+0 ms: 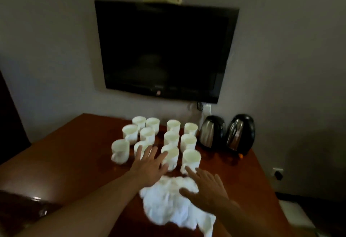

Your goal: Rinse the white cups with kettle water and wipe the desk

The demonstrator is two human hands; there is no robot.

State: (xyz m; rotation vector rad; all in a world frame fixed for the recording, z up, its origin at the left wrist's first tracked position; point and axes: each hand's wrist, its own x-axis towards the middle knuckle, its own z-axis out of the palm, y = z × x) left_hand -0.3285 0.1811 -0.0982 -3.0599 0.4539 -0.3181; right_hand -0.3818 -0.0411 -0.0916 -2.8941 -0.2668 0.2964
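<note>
Cups: twelve white cups (170, 139), glazed and cylindrical with side handles, stand upright in a close cluster at mid-desk, left of the kettles.
Desk: dark red-brown desk (249, 176), polished and glossy; likely slick where wet.
Cloth: white cloth (168, 205), soft and crumpled, lies near the front edge, just before the nearest cups.
Left hand: left hand (149, 163), fingers spread and straight, reaches over the front cups, gripping nothing.
Right hand: right hand (206, 186), fingers spread, lies on the cloth's right part; pinches nothing.
Kettles: two kettles (227, 133), rounded steel bodies with black housings, stand side by side against the wall.
Risk, cups: a sweeping hand or cloth may topple the tightly packed cups, chipping them.
Risk, kettles: a wide wipe may nudge the kettles.
</note>
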